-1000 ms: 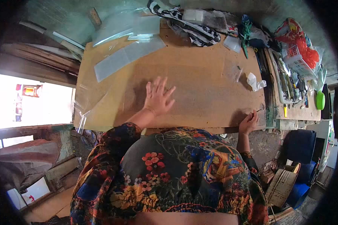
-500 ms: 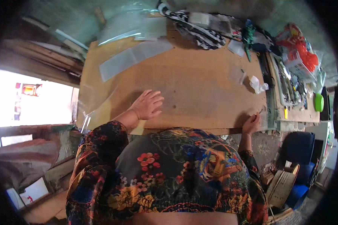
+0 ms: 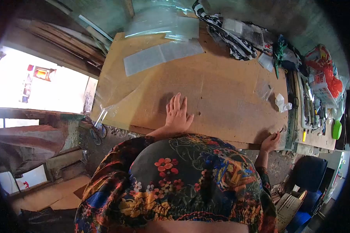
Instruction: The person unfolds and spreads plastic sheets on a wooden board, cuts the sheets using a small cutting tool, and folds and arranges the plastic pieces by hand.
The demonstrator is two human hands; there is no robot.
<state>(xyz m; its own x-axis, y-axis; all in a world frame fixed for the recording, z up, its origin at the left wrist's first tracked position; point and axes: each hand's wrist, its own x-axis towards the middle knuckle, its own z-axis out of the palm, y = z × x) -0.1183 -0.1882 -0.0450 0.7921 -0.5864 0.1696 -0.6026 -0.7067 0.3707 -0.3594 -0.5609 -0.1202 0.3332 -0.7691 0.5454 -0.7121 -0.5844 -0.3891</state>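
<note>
My left hand [image 3: 177, 116] lies on the brown board [image 3: 221, 93] near its front edge, palm down with the fingers spread. Near the board's front right corner is my right hand [image 3: 271, 142], its fingers curled together around something thin and dark that is too small to name. A pale translucent sheet [image 3: 144, 61] lies flat beyond my left hand, toward the back left. Crumpled white tissue [image 3: 282, 103] rests on the board beyond my right hand, with a small clear plastic piece [image 3: 264, 91] beside it.
Clear plastic sheets [image 3: 151, 25] and a black-and-white striped cloth [image 3: 239, 48] are at the back. To the right stand a tray of tools [image 3: 309, 103], a basket with red plastic [image 3: 324, 85] and a green object [image 3: 336, 129]. A blue chair [image 3: 310, 173] stands at the lower right.
The view has shifted, so the board appears turned and farther right. My left hand has moved over the board, its fingers now pointing away from me. My right hand stays near the front right corner.
</note>
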